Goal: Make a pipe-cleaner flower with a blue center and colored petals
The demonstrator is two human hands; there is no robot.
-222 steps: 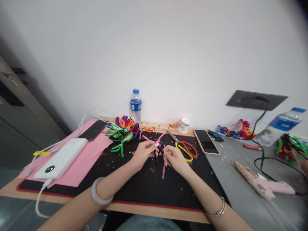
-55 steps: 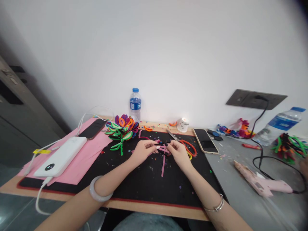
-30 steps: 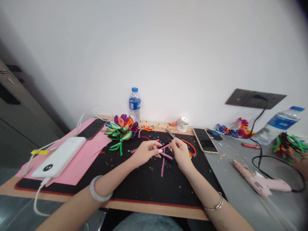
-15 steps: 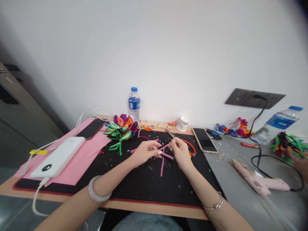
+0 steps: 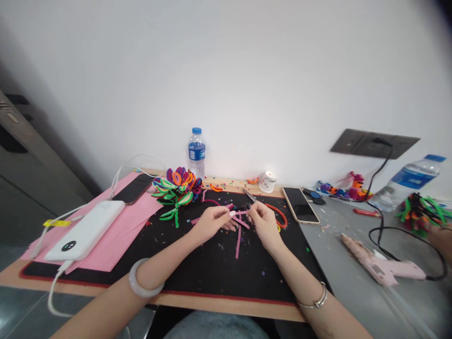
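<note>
Pink paper strips [image 5: 241, 213] stretch between my two hands, above the black mat [image 5: 226, 273]. My left hand [image 5: 216, 220] pinches their left end between thumb and fingers. The right end sits in the closed fingertips of my right hand [image 5: 262, 221]. Another pink strip [image 5: 238, 245] lies on the mat just below my fingers. Scissors [image 5: 249, 195] rest behind my right hand, their blades pointing to the back. Beside that hand curves an orange-red fuzzy stem [image 5: 280, 214]. How the strips join each other is too small to tell.
A bunch of fuzzy-stem flowers [image 5: 178, 188] stands at the back left, by a water bottle [image 5: 197, 153]. Pink paper sheets [image 5: 116, 249] carry a white power bank [image 5: 84, 230]. Rightward are a paper cup [image 5: 267, 182], a phone [image 5: 300, 205] and a pink glue gun [image 5: 381, 266] with its cord.
The strip between my hands has turned closer to level. My left fingers have shifted slightly on it; my right hand stays nearly in place.
</note>
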